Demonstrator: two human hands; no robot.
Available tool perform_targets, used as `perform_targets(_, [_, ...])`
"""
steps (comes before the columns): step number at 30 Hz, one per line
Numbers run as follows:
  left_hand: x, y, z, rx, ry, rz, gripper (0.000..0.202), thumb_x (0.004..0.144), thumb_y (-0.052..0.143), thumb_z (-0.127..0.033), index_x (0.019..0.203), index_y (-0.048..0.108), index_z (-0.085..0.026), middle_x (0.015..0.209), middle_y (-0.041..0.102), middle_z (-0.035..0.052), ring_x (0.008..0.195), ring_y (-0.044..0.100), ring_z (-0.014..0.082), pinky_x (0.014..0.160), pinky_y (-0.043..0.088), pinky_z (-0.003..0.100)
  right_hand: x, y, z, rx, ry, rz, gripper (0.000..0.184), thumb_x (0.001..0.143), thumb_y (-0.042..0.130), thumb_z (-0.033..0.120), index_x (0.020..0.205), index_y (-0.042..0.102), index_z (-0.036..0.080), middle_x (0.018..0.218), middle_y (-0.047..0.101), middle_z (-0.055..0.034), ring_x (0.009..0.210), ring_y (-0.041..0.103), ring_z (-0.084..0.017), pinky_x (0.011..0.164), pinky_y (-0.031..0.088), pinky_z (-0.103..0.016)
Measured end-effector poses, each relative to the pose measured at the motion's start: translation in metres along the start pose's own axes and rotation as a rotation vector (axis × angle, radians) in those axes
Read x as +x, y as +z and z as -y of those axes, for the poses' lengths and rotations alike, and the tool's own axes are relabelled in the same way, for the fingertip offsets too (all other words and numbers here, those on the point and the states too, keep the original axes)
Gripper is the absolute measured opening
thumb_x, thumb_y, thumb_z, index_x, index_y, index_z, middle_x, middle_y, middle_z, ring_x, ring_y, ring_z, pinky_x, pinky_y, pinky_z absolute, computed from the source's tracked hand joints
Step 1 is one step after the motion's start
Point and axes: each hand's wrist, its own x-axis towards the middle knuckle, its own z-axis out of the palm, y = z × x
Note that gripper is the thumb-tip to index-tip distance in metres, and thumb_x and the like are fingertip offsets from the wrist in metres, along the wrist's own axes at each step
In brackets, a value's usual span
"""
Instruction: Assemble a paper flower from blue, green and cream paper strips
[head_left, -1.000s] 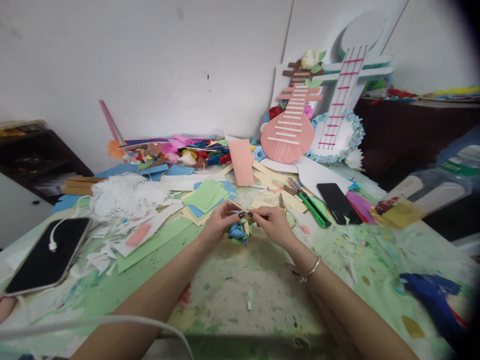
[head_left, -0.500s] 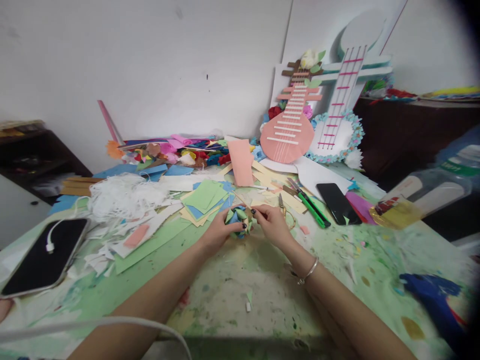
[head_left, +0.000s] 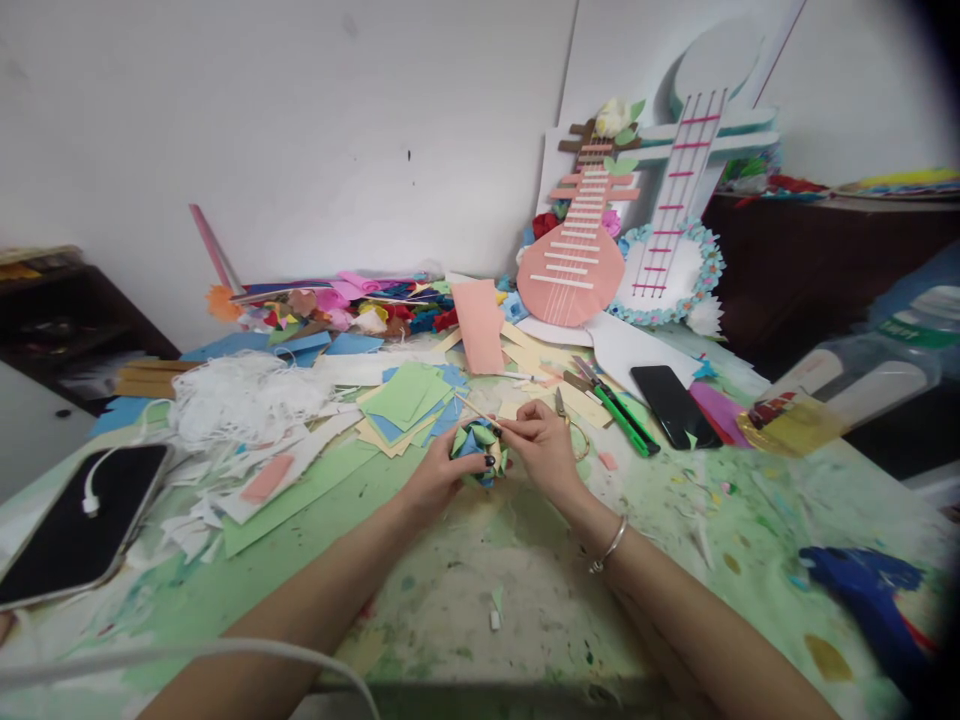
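Observation:
My left hand (head_left: pixel 439 470) is closed around a small ball-like paper flower (head_left: pixel 472 442) with blue, green and cream folded petals. A thin wooden stick (head_left: pixel 471 404) is pinched between the fingers of my right hand (head_left: pixel 538 448), its far end pointing up and to the left. The right fingertips are at the flower's upper right edge; whether the stick's near end touches the petals is hidden. Just beyond lies a stack of green, blue and yellow paper squares (head_left: pixel 405 400). Gold-handled scissors (head_left: pixel 577 438) rest right of my right hand.
A green utility knife (head_left: pixel 626 422) and a black phone (head_left: pixel 667 405) lie to the right, near a plastic bottle (head_left: pixel 847 385). A blue glue gun (head_left: pixel 862 595) is at the right edge. White string (head_left: pixel 240 395) and a tablet (head_left: pixel 82 525) are left. Paper instruments (head_left: pixel 574 265) lean against the wall.
My right hand has shifted and its fingers are bent more over the stick. The stick has tilted flatter, pointing further left. The flower remains in my left hand, and the view has shifted slightly.

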Motion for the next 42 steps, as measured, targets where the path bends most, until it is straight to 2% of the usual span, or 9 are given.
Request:
perform_targets(7, [-0.001, 0.002, -0.002, -0.014, -0.02, 0.013, 0.06, 0.059, 0.07, -0.018, 0.115, 0.049, -0.017, 0.087, 0.063, 0.0058, 0.073, 0.063, 0.0195, 0.065, 0.048, 0.028, 0.0, 0.001, -0.001, 0.096, 0.163, -0.049, 0.013, 0.064, 0.07, 0.023, 0.076, 0.074, 0.02, 0.066, 0.047, -0.0013, 0.065, 0.046, -0.013, 0.061, 0.039, -0.025])
perform_targets(10, [0.0, 0.001, -0.002, -0.007, 0.012, -0.016, 0.057, 0.057, 0.07, -0.015, 0.111, 0.051, -0.015, 0.083, 0.063, 0.0046, 0.072, 0.062, 0.0181, 0.066, 0.047, 0.027, 0.001, -0.001, -0.002, 0.054, 0.129, -0.039, 0.019, 0.066, 0.068, 0.026, 0.082, 0.074, 0.019, 0.066, 0.052, -0.0021, 0.061, 0.047, -0.012, 0.058, 0.039, -0.024])
perform_targets(14, [0.002, -0.001, -0.006, -0.021, 0.035, -0.078, 0.054, 0.057, 0.068, -0.015, 0.108, 0.051, -0.016, 0.084, 0.062, 0.0037, 0.073, 0.06, 0.0168, 0.065, 0.046, 0.026, 0.002, -0.004, -0.001, 0.014, 0.102, 0.105, 0.029, 0.077, 0.056, 0.029, 0.101, 0.069, 0.019, 0.062, 0.055, -0.0004, 0.049, 0.044, -0.009, 0.05, 0.035, -0.021])
perform_targets(18, [0.002, 0.0, -0.007, -0.046, -0.009, -0.118, 0.041, 0.057, 0.067, -0.016, 0.096, 0.054, -0.016, 0.074, 0.06, 0.0009, 0.066, 0.06, 0.0159, 0.061, 0.046, 0.026, 0.002, -0.005, 0.001, -0.016, 0.08, 0.206, 0.032, 0.082, 0.048, 0.03, 0.104, 0.067, 0.017, 0.053, 0.055, 0.0018, 0.046, 0.038, -0.008, 0.047, 0.028, -0.02])
perform_targets(21, [0.001, 0.002, -0.004, -0.082, -0.024, -0.113, 0.028, 0.058, 0.066, -0.017, 0.085, 0.057, -0.013, 0.069, 0.06, 0.0014, 0.063, 0.06, 0.0158, 0.061, 0.046, 0.027, -0.001, -0.003, 0.003, -0.036, 0.007, 0.163, 0.032, 0.083, 0.044, 0.026, 0.104, 0.067, 0.017, 0.064, 0.062, -0.0004, 0.053, 0.047, -0.01, 0.051, 0.034, -0.021])
perform_targets(26, [0.001, 0.004, 0.001, -0.197, -0.018, -0.072, 0.02, 0.063, 0.062, -0.018, 0.082, 0.059, -0.012, 0.071, 0.063, 0.0031, 0.067, 0.061, 0.0167, 0.063, 0.046, 0.027, -0.004, 0.0, 0.004, -0.07, -0.061, 0.05, 0.029, 0.083, 0.043, 0.021, 0.098, 0.068, 0.016, 0.083, 0.068, -0.0056, 0.071, 0.058, -0.015, 0.065, 0.041, -0.024])
perform_targets(32, [-0.001, 0.009, 0.001, -0.234, -0.017, -0.063, 0.017, 0.063, 0.062, -0.018, 0.079, 0.059, -0.012, 0.068, 0.062, 0.003, 0.066, 0.062, 0.0167, 0.06, 0.045, 0.024, -0.006, -0.001, 0.01, -0.225, -0.169, -0.022, 0.025, 0.084, 0.045, 0.021, 0.08, 0.069, 0.017, 0.066, 0.06, -0.0041, 0.062, 0.053, -0.014, 0.059, 0.037, -0.024])
perform_targets(35, [-0.002, 0.01, 0.003, -0.206, 0.003, -0.059, 0.022, 0.063, 0.063, -0.018, 0.084, 0.058, -0.012, 0.071, 0.062, 0.0031, 0.068, 0.062, 0.0167, 0.061, 0.045, 0.025, -0.006, -0.001, 0.011, -0.135, -0.101, -0.033, 0.027, 0.084, 0.046, 0.023, 0.073, 0.07, 0.017, 0.061, 0.055, -0.0025, 0.057, 0.05, -0.012, 0.056, 0.036, -0.024])
perform_targets(42, [-0.002, 0.014, 0.014, -0.101, 0.012, -0.124, 0.037, 0.058, 0.067, -0.014, 0.094, 0.055, -0.015, 0.079, 0.063, 0.0023, 0.071, 0.061, 0.0157, 0.069, 0.047, 0.026, -0.002, 0.005, -0.002, 0.149, 0.171, -0.088, 0.014, 0.069, 0.063, 0.023, 0.078, 0.074, 0.021, 0.077, 0.049, -0.0039, 0.078, 0.05, -0.016, 0.062, 0.044, -0.026])
